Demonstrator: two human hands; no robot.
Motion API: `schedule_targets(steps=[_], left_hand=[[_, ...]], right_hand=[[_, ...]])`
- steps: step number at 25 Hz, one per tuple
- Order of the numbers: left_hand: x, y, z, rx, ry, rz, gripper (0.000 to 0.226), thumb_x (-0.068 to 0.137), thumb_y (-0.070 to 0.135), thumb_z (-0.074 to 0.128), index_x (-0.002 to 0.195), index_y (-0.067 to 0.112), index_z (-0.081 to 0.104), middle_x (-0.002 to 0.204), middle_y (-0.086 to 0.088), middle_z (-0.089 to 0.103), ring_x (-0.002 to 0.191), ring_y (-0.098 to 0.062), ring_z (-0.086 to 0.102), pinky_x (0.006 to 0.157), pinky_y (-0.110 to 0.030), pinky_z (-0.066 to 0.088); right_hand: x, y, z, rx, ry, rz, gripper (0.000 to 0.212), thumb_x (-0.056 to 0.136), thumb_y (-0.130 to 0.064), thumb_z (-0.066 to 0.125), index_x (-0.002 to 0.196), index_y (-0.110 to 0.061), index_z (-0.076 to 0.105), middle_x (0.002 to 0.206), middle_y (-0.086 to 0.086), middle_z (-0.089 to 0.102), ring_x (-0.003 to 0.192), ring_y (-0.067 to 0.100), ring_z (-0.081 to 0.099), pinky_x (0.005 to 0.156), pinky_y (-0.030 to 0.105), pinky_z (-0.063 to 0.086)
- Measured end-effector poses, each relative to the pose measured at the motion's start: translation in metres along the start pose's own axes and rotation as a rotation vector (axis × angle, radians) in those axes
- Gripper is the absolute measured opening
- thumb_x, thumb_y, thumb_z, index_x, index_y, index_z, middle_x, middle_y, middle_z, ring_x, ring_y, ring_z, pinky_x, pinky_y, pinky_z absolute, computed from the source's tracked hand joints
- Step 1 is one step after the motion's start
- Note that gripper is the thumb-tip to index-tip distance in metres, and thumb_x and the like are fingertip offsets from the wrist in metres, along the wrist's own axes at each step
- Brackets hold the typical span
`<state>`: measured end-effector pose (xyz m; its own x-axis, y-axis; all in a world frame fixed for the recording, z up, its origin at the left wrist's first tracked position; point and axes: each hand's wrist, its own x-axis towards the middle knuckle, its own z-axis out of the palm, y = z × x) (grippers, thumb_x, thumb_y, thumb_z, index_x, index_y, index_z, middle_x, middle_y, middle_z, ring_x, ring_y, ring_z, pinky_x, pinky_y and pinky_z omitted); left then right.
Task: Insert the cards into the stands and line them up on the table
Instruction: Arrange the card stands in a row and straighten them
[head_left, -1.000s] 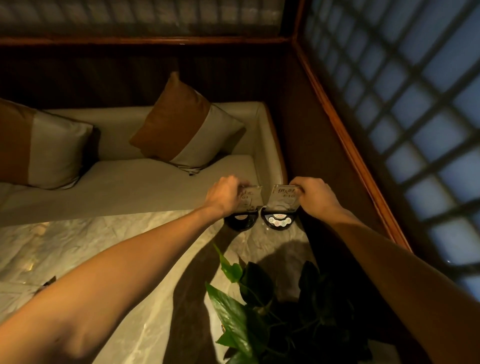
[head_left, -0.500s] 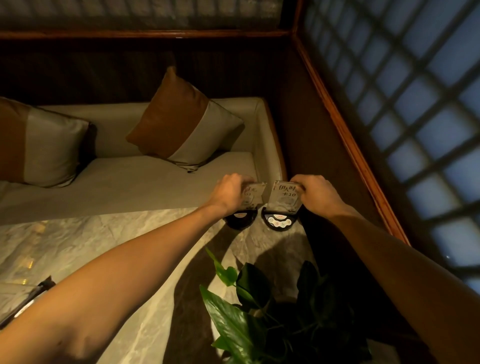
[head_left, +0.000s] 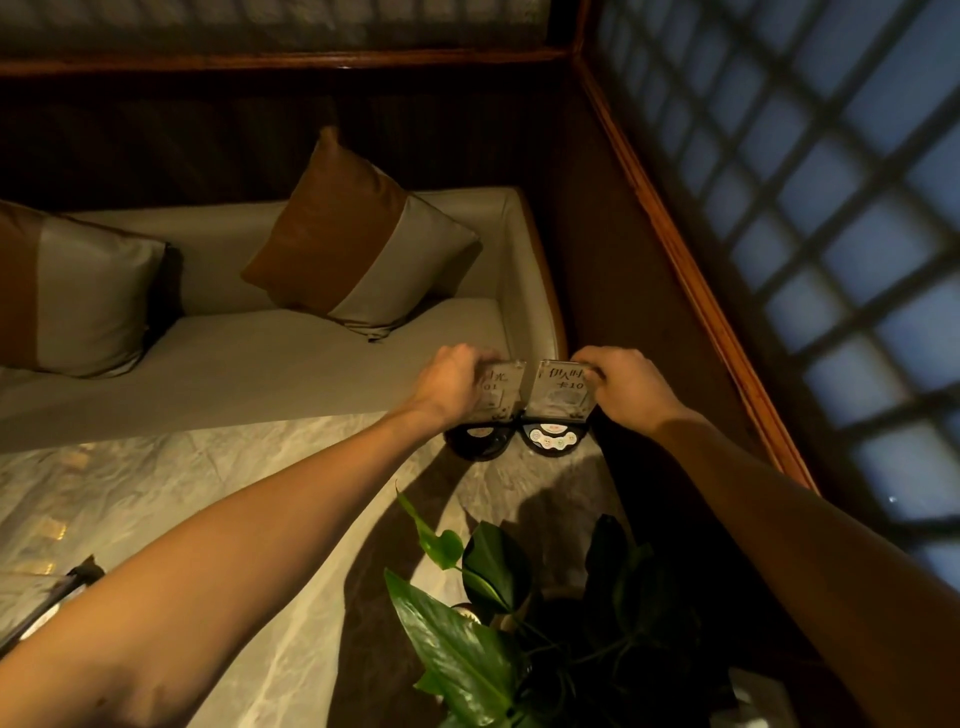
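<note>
Two clear cards with printed characters stand upright side by side at the far right corner of the marble table (head_left: 218, 509). Each card sits in a round black stand. My left hand (head_left: 449, 387) grips the left card (head_left: 501, 392) by its left edge and partly hides it; its stand (head_left: 480, 441) lies in shadow below. My right hand (head_left: 618, 387) grips the right card (head_left: 561, 392) by its right edge. The right stand (head_left: 553, 439) shows several small white buttons. The cards almost touch at their inner edges.
A leafy green plant (head_left: 498, 618) stands close in front of the stands, between my forearms. A beige bench (head_left: 249, 364) with two brown-and-grey cushions (head_left: 358, 244) runs behind the table. A wooden-framed lattice window (head_left: 831, 234) lines the right side. A dark object (head_left: 47, 603) lies at the table's left edge.
Both hands stay on the cards. The left card has shifted a little, now standing closer to and more level with the right one. The view has tilted slightly.
</note>
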<state>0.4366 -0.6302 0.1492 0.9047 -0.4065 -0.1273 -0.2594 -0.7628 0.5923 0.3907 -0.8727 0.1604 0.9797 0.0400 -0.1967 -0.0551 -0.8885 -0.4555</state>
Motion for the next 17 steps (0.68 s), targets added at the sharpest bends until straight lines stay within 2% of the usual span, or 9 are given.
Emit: schedule_targets(steps=[3, 6, 10, 17], left_hand=[[-0.005, 0.0, -0.001, -0.02, 0.021, -0.011, 0.038, 0.091, 0.003, 0.063, 0.125, 0.019, 0.067, 0.124, -0.004, 0.069, 0.12, -0.022, 0.061, 0.098, -0.043, 0.054], [-0.01, -0.004, 0.002, -0.01, 0.022, 0.014, 0.037, 0.091, 0.005, 0.063, 0.124, 0.021, 0.068, 0.123, -0.004, 0.069, 0.118, -0.023, 0.062, 0.095, -0.045, 0.056], [-0.015, -0.007, 0.004, 0.02, 0.058, 0.019, 0.039, 0.091, 0.005, 0.062, 0.125, 0.022, 0.067, 0.12, -0.006, 0.069, 0.114, -0.026, 0.063, 0.094, -0.046, 0.055], [-0.019, -0.007, 0.006, 0.001, 0.099, 0.013, 0.036, 0.095, 0.008, 0.059, 0.128, 0.02, 0.065, 0.123, -0.006, 0.067, 0.117, -0.023, 0.06, 0.099, -0.042, 0.053]], right_hand=[[0.0, 0.001, 0.002, 0.012, -0.013, -0.007, 0.026, 0.102, -0.014, 0.052, 0.125, -0.02, 0.064, 0.121, 0.001, 0.068, 0.107, 0.016, 0.064, 0.081, 0.021, 0.051], [-0.001, 0.003, 0.003, -0.006, 0.001, -0.012, 0.025, 0.103, -0.016, 0.05, 0.122, -0.023, 0.064, 0.118, 0.0, 0.068, 0.107, 0.017, 0.065, 0.089, 0.034, 0.057], [-0.003, 0.003, 0.003, -0.044, 0.006, -0.015, 0.026, 0.103, -0.016, 0.05, 0.122, -0.025, 0.065, 0.115, -0.001, 0.068, 0.105, 0.017, 0.065, 0.09, 0.041, 0.058], [-0.002, -0.003, 0.004, -0.069, 0.01, -0.024, 0.029, 0.098, -0.009, 0.056, 0.123, -0.023, 0.064, 0.117, 0.001, 0.067, 0.106, 0.019, 0.064, 0.091, 0.041, 0.058]])
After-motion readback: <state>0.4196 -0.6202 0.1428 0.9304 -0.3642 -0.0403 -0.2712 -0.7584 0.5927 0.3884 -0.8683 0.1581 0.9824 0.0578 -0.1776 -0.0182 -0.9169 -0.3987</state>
